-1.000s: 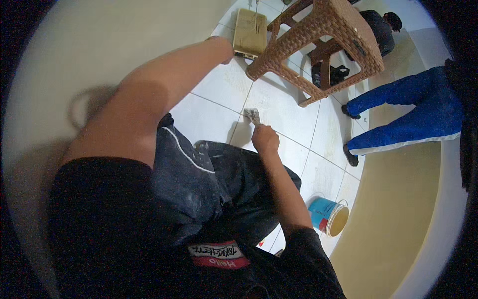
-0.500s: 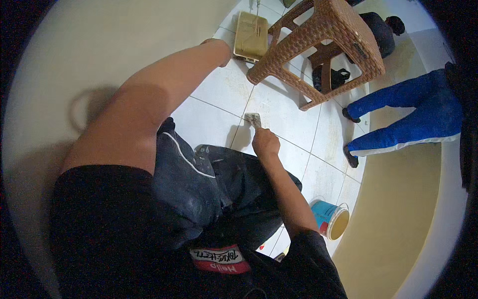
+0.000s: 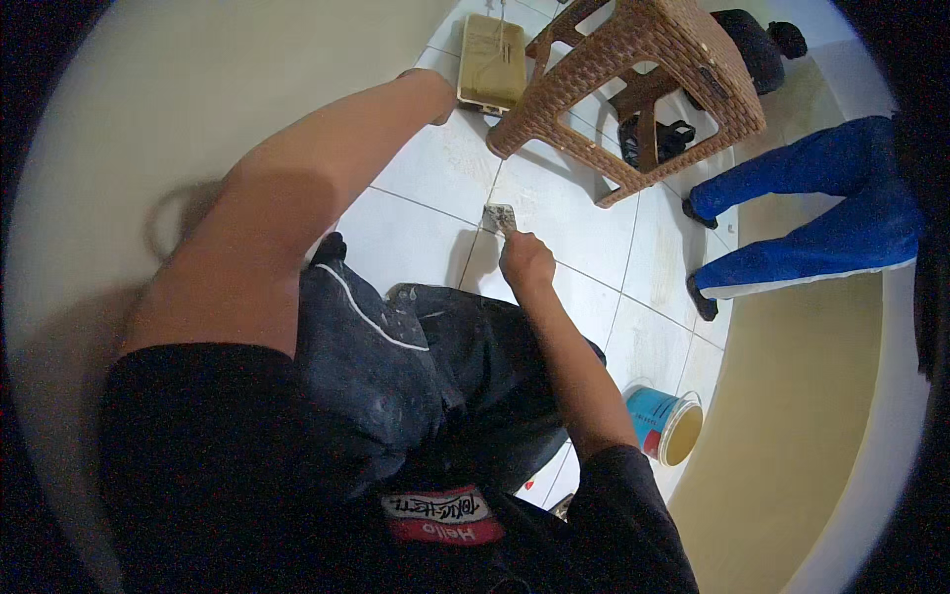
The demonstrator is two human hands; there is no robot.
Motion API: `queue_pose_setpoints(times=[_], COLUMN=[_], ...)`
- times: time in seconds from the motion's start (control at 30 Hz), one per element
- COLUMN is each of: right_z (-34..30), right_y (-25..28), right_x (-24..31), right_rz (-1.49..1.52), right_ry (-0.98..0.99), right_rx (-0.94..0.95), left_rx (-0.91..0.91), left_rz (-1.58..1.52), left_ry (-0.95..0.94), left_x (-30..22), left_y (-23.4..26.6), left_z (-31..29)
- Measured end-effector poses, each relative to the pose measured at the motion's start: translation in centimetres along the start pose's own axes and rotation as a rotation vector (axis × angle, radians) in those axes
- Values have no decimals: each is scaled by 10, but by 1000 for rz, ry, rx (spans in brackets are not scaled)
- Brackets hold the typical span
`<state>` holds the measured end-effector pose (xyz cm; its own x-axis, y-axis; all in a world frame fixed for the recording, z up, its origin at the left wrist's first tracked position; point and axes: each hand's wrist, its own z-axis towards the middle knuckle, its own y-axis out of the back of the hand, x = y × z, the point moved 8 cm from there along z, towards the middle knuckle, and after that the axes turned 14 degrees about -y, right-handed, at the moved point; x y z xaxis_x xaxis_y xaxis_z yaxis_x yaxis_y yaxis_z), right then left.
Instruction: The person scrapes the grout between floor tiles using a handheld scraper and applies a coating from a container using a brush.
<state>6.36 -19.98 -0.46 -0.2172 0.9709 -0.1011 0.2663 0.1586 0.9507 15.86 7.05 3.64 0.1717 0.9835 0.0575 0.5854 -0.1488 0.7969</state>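
**Scraper worked along a tile joint**

Head view: a scraper (image 3: 500, 217) was gripped in the right hand (image 3: 525, 262), its blade laid on the joint just ahead of it. The left hand (image 3: 432, 89) was braced beside a tray (image 3: 492, 61); its grip could not be told. The blade was best kept flat and pressed evenly along the joint.

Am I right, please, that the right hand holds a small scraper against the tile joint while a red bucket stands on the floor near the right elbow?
Not quite: the bucket is blue, not red, as the head view shows. The rest holds: the right hand holds the small scraper against the tile joint, and the bucket stands on the floor by the right elbow.
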Motion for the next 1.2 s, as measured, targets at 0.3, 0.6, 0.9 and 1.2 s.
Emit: queue_pose_setpoints(times=[0.3,0.6,0.9,1.2], right_z=[6,6,0,14], right_y=[-4,-12,4,-7], right_x=[-2,10,27,12], right_rz=[-48,67,104,72], right_ry=[12,-113,-156,-194], right_rx=[-5,3,-25,43], left_rx=[30,-23,57,-88], left_rz=[38,7,-25,-64], left_ry=[-2,4,16,34], left_x=[-6,-3,0,-11], left_y=[0,4,-3,18], left_z=[2,0,9,4])
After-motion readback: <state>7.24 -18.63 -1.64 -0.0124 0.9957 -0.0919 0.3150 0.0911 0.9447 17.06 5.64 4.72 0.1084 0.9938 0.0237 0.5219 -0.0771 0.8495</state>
